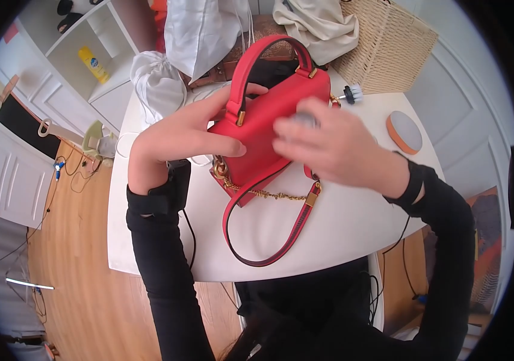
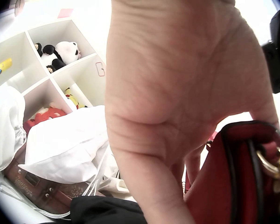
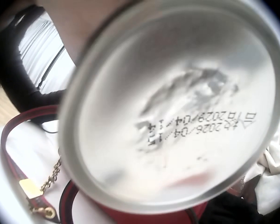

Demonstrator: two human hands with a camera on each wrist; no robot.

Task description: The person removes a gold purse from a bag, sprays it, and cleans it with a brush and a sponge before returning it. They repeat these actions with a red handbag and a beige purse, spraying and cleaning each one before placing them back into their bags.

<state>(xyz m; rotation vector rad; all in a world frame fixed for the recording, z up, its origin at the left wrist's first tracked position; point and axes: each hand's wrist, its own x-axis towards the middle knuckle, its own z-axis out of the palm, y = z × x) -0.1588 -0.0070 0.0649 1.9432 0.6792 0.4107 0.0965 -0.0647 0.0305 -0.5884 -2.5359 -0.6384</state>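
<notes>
A red handbag (image 1: 256, 141) with a top handle and gold fittings stands tilted on the white table. My left hand (image 1: 188, 133) holds its left end, thumb on the broad red face and fingers reaching to the far side near the handle. In the left wrist view, the palm spans beside the bag's end (image 2: 245, 158). My right hand (image 1: 335, 141), blurred, grips a round metal can (image 3: 177, 112) over the bag's right part. The can's dented, date-printed base fills the right wrist view. A red strap (image 1: 228, 231) with a gold chain (image 1: 275, 195) loops onto the table.
A brush (image 1: 351, 94) and an orange-edged round disc (image 1: 404, 132) lie to the right. Behind are a woven basket (image 1: 386, 48), white cloth bags (image 1: 203, 33) and a brown case (image 1: 267, 31). Shelves (image 1: 61, 45) stand back left; the table's front edge (image 1: 209, 280) curves towards me.
</notes>
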